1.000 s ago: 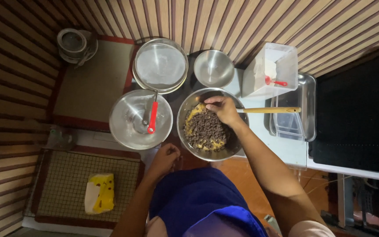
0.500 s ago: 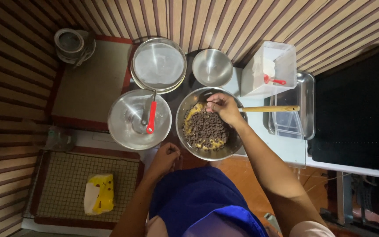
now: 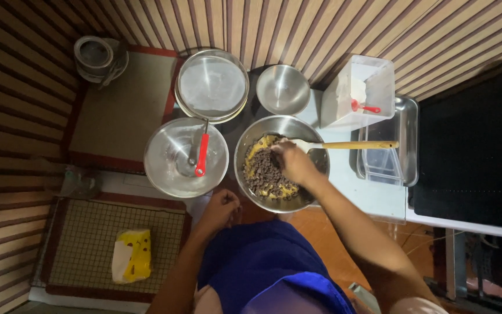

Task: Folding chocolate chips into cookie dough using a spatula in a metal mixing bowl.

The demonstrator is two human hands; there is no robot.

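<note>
Head view showed the pale counter (image 3: 373,195) carrying most of the gear, with a wire cooling rack (image 3: 117,244) lower left and a yellow cloth (image 3: 132,256) lying on it. Largest of the vessels was the steel mixing bowl (image 3: 315,160) just in front of the person, holding yellow batter under a heap of chocolate chips (image 3: 265,174). Beside it on the left stood a second bowl (image 3: 169,168) with a red-handled whisk (image 3: 201,154) resting inside, a sieve (image 3: 212,84) behind that, and a small empty bowl (image 3: 283,88) near a clear tub of flour (image 3: 358,93).

The right hand (image 3: 291,163) was down in the mixing bowl among the chips, fingers curled together; whether it gripped the wooden spatula (image 3: 350,145) lying across the rim I could not tell. The left hand (image 3: 222,209) was loosely closed on nothing, at the counter's edge.

It looked like the folding-in stage, barely begun; next would call for a firm hold on the spatula and steadying the bowl.
</note>
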